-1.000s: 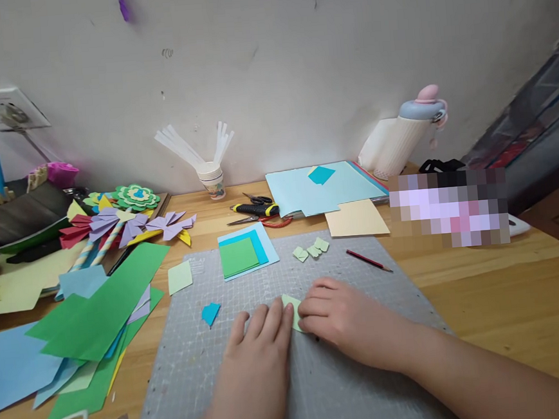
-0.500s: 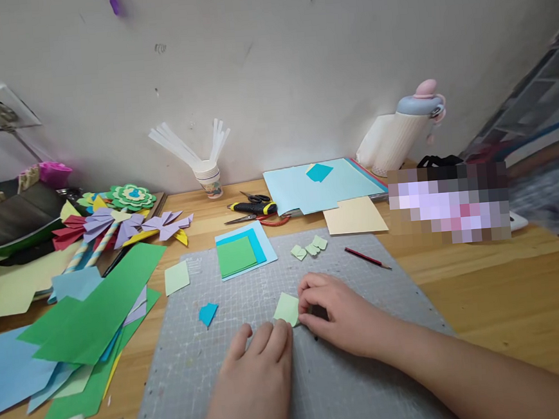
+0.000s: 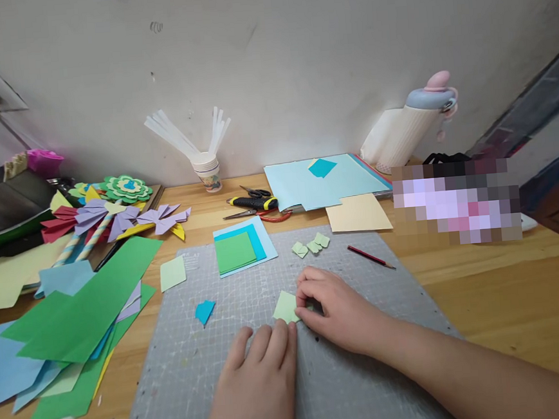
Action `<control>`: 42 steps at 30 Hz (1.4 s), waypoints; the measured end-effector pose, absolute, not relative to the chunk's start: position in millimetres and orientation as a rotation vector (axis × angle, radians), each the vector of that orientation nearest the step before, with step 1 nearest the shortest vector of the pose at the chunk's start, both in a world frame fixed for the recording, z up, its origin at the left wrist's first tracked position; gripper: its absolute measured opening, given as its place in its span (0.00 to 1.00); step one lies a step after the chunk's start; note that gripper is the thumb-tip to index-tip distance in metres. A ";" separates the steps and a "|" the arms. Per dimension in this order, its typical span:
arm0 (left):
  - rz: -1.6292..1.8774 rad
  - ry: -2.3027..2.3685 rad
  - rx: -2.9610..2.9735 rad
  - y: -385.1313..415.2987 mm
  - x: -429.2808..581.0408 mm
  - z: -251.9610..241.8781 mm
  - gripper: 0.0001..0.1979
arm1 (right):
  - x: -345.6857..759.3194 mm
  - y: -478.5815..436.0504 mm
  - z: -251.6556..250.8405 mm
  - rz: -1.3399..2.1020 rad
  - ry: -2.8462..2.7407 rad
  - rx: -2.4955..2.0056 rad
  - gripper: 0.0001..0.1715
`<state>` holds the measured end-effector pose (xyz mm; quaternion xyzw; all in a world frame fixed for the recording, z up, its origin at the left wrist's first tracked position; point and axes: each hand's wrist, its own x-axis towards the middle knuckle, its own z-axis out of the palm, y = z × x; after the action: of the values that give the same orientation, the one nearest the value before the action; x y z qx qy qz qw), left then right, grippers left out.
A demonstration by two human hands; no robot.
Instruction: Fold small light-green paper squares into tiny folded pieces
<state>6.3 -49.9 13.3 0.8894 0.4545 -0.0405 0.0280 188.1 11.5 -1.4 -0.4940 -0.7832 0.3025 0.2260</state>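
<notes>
A small light green paper square (image 3: 284, 306) lies on the grey cutting mat (image 3: 366, 332) between my two hands. My right hand (image 3: 330, 302) pinches its right edge, with the fingertips and thumb curled together there. My left hand (image 3: 261, 372) rests palm down on the mat, fingers stretched forward, the fingertips at the paper's lower edge. Part of the paper is hidden behind my right fingers. Beyond it sit several small folded light green pieces (image 3: 311, 245). A blue folded piece (image 3: 205, 312) lies to the left.
Stacked green and blue squares (image 3: 235, 252) and a pencil (image 3: 371, 257) lie on the mat. Pliers and scissors (image 3: 254, 202), a paper cup with white strips (image 3: 207, 173) and a bottle (image 3: 411, 128) stand or lie behind. Green paper scraps (image 3: 94, 308) and paper flowers (image 3: 125, 188) are at left.
The view has shifted slightly. My hands stay close together at the light green square, with my left fingertips a little nearer to my right hand.
</notes>
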 end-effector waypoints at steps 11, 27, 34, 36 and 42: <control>-0.134 1.414 2.705 -47.9 7.2 14.6 0.27 | 188.0 10.4 -0.3 0.864 -2.142 -1.388 0.07; -0.163 1.403 2.639 -45.5 8.6 15.8 0.29 | 187.3 8.5 -2.0 0.870 -2.107 -1.429 0.08; -0.133 1.400 2.629 -45.6 8.4 19.5 0.28 | 186.0 10.2 -2.7 0.863 -2.109 -1.435 0.08; -0.124 1.395 2.622 -45.2 7.7 19.1 0.28 | 185.9 9.9 -2.7 0.863 -2.110 -1.428 0.08; -0.130 1.384 2.592 -43.9 6.8 18.1 0.28 | 187.1 9.4 -5.7 0.838 -2.116 -1.404 0.08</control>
<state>6.8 -43.9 18.1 0.8769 0.4682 -0.0439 0.1001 187.1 9.4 -5.7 -0.5106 -0.7698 0.3049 0.2317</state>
